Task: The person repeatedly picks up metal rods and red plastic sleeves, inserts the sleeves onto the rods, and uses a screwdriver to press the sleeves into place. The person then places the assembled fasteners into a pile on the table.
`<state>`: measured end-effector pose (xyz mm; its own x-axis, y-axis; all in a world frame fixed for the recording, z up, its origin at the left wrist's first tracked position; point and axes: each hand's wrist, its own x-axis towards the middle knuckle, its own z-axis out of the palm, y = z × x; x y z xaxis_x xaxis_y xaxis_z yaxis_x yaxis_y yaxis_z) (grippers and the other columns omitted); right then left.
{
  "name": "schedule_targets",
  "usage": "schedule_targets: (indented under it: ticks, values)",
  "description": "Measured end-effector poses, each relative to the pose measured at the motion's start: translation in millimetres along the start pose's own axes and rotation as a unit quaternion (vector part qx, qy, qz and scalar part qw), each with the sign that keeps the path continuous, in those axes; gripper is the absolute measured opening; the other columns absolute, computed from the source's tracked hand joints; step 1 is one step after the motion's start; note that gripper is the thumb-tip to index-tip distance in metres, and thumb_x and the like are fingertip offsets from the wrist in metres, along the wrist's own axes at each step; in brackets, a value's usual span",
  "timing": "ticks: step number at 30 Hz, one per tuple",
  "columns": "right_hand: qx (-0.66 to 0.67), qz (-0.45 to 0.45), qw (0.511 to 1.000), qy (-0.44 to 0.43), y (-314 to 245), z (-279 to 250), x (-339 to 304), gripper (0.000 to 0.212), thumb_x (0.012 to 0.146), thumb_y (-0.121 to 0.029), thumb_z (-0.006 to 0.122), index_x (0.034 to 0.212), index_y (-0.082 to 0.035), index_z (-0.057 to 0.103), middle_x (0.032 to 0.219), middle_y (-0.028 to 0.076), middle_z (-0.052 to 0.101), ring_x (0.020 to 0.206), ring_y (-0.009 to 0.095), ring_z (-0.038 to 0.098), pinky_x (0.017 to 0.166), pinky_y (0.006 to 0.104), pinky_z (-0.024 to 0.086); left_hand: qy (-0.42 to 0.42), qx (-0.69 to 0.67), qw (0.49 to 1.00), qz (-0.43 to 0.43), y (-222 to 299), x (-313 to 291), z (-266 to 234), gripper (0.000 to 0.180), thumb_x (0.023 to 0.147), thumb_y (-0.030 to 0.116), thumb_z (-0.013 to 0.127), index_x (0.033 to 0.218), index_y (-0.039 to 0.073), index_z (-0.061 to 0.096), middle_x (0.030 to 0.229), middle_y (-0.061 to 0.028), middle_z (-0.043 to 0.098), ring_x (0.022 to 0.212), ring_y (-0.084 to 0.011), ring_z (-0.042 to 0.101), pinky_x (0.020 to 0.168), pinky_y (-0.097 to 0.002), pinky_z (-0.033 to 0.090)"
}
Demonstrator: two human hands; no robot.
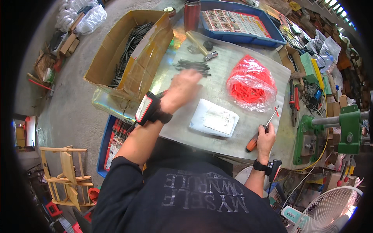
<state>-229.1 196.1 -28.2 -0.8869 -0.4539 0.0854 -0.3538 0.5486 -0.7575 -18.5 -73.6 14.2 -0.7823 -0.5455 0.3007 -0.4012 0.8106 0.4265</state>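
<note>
The left hand [186, 87], blurred, is over the near side of a small row of dark rods [192, 66] on the pale work mat [178, 126]; I cannot tell whether its fingers are apart, together or clamped on a rod. The right hand [266, 139] is closed around 1 screwdriver [252, 143] with an orange and black handle, near the mat's right edge, its shaft slanting up and away beside a small red piece [276, 112]. Between the hands lies a folded white packet [215, 118] with a paler panel on top; any print there is too faint to read. Beyond it sit a clear bag of red plastic parts [250, 83] and, just past the rods, 1 hammer [202, 46]. Writing shows in 3 places: a sheet [235, 24] of small pictures and text in the far blue tray [244, 39], another printed sheet [113, 151] in the blue tray [101, 157] at the lower left, and large grey letters, upside down, across the dark shirt [182, 213]. An open cardboard box [149, 62] at left holds more dark rods.
</note>
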Motion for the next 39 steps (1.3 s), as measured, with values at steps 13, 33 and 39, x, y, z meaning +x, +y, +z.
schedule_targets:
  ticks: [13,33,39]
  values:
    - [-0.068,-0.044,0.997,-0.012,8.4,-3.5,3.4,0.029,0.078,-0.014,0.062,0.103,0.002,0.059,0.098,0.018,0.057,0.090,0.032,0.057,0.082,0.0392,0.044,-0.027,0.125,0.983,-0.129,-41.2,12.6,36.4,0.007,0.082,0.013,0.056,0.086,0.009,0.060,0.090,-0.0077,0.058,0.094,-0.0282,0.054,0.075,-0.0448,0.041]
    - [0.168,-0.239,0.930,-0.221,-96.4,12.1,-39.4,0.014,0.084,-0.007,0.057,0.094,0.001,0.061,0.083,0.011,0.061,0.074,0.019,0.058,0.067,0.0284,0.046,-0.029,-0.651,0.733,-0.196,79.4,-34.9,-7.8,0.017,0.085,0.006,0.063,0.100,-0.001,0.062,0.081,-0.0036,0.064,0.062,-0.0059,0.054,0.056,-0.0193,0.045]
    - [0.146,-0.228,0.919,-0.289,-121.2,19.6,-49.9,0.014,0.082,-0.012,0.060,0.088,0.000,0.061,0.075,0.015,0.061,0.067,0.028,0.060,0.061,0.0344,0.046,-0.038,-0.736,0.627,-0.253,86.6,-46.2,-1.2,0.016,0.085,0.008,0.063,0.099,0.000,0.062,0.081,-0.0054,0.065,0.062,-0.0079,0.055,0.056,-0.0202,0.045]
